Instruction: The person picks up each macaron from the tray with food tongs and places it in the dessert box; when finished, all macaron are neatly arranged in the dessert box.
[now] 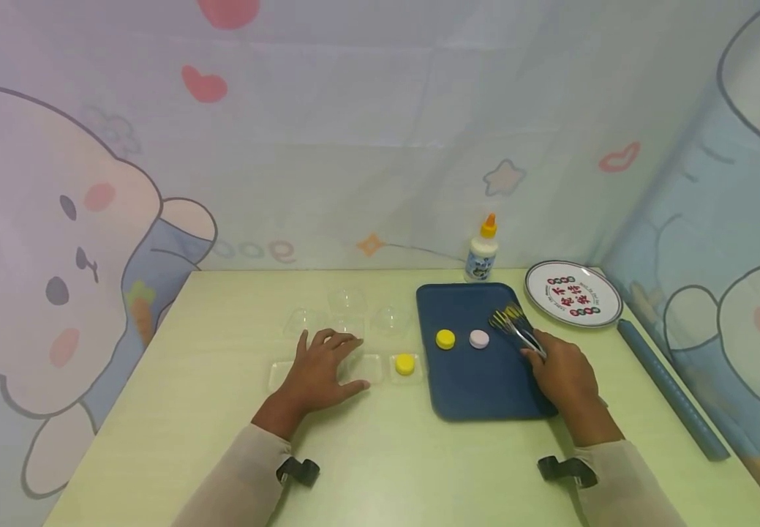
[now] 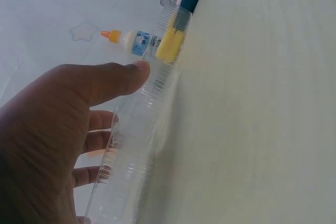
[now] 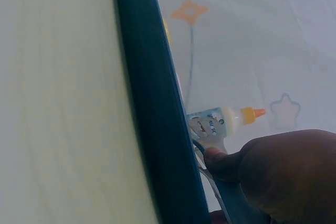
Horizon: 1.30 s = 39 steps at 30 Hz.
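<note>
My left hand (image 1: 320,369) is spread low over clear plastic boxes (image 1: 369,368), thumb apart from the fingers. In the left wrist view its thumb overlaps the edge of a clear box (image 2: 126,156), with fingers beyond. One small clear box holds a yellow round piece (image 1: 405,364). At the right side of the blue tray (image 1: 478,395), my right hand (image 1: 567,373) grips metal forks (image 1: 514,323) by their handles, tines pointing to the back left. Another yellow round piece (image 1: 445,339) and a pale pink one (image 1: 479,339) sit on the tray.
Clear domed lids (image 1: 391,320) lie behind the boxes. A glue bottle (image 1: 480,252) with an orange tip stands behind the tray. A white printed plate (image 1: 573,294) lies at the back right, and a blue-grey rod (image 1: 672,391) along the right edge. A patterned cloth backs the table.
</note>
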Each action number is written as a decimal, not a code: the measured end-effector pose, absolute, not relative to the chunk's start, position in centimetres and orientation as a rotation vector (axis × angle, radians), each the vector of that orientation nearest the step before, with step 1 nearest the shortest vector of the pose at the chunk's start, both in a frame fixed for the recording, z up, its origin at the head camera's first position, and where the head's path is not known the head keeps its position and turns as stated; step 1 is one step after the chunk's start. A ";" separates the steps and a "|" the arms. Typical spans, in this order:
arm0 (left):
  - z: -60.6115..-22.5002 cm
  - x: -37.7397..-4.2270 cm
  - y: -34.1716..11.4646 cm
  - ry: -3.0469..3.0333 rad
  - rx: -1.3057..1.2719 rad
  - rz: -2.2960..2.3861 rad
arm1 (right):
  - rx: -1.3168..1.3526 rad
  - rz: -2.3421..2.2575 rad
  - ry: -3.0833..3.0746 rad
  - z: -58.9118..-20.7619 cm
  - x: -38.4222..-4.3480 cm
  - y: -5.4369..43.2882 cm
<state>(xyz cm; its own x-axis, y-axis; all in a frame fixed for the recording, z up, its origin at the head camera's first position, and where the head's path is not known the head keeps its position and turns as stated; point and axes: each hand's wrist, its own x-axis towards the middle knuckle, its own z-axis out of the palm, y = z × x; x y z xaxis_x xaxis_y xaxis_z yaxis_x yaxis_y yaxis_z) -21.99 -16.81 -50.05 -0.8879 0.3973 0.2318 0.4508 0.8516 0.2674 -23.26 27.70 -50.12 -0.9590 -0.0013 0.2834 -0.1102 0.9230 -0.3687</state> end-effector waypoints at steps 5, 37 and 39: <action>-50.0 -21.9 -16.8 -2.855 -0.665 -0.488 | 0.094 0.554 -2.787 -50.2 -23.1 27.7; -50.2 -22.1 -16.8 -2.830 -0.673 -0.493 | 0.070 0.553 -2.809 -49.9 -22.5 27.4; -50.2 -22.1 -16.8 -2.834 -0.671 -0.491 | 0.068 0.551 -2.810 -49.9 -22.5 27.4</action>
<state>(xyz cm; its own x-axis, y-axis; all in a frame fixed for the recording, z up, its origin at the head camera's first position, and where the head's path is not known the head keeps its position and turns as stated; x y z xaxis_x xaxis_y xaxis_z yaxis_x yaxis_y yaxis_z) -22.10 -16.78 -50.19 -0.8800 0.4013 0.2540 0.4633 0.8429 0.2736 -22.55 27.41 -49.94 -0.9606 0.0073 0.2777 -0.0982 0.9262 -0.3639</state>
